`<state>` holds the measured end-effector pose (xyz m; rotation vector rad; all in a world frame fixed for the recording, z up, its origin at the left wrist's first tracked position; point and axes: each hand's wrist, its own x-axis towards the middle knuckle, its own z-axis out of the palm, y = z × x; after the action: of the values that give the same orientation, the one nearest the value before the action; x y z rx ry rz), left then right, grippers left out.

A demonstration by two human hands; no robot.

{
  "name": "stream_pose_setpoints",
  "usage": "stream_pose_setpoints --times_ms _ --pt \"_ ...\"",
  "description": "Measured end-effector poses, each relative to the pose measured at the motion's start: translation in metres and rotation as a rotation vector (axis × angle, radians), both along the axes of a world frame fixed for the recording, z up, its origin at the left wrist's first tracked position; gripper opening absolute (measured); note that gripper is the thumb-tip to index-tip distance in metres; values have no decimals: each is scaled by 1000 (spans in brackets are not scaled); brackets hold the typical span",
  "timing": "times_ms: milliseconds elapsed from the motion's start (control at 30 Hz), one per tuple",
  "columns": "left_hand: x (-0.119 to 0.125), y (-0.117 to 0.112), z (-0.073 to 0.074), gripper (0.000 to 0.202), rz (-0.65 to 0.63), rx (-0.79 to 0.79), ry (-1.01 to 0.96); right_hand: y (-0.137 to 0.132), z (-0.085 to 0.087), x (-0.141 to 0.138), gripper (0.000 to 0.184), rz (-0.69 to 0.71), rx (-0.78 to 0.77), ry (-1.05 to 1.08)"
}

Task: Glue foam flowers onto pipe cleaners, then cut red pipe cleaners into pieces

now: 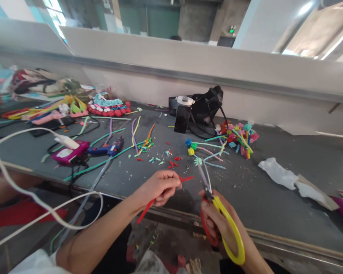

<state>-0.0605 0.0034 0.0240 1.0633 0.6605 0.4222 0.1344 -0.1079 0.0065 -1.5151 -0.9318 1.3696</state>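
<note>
Near the table's front edge my left hand (162,187) is closed around a red pipe cleaner (146,211). One end pokes out past the fingertips to the right and the other hangs down below the palm. My right hand (217,217) grips a pair of scissors (231,234) with one yellow and one red handle. Their blades are slightly apart and point away from me, clear of the pipe cleaner. Just beyond the blade tips lies a mint pipe-cleaner flower (197,161), with a yellow flower (191,152) and a blue flower (188,142) close by.
Red cut pieces (173,164) lie scattered mid-table. A blue glue gun (107,149) and a magenta power strip (70,153) are left, with a white cable looping in front. A phone (182,118) leans on a black bag (211,104). Bundled flowers (240,137) and crumpled paper (278,173) lie right.
</note>
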Motion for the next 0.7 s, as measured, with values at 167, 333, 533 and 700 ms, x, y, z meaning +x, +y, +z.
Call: stream_pose_setpoints --times_ms 167,333,533,700 --pt "5 -1 -3 17 95 -5 -29 -6 3 -14 54 79 1 -26" --pt "8 -6 -2 15 38 -28 -12 -7 4 -18 58 150 -17 -48" --pt "8 -7 -1 13 15 -28 -3 -6 -1 -16 56 173 61 -75" --pt "9 -7 -1 15 6 -30 20 -6 -2 -15 55 175 72 -108"
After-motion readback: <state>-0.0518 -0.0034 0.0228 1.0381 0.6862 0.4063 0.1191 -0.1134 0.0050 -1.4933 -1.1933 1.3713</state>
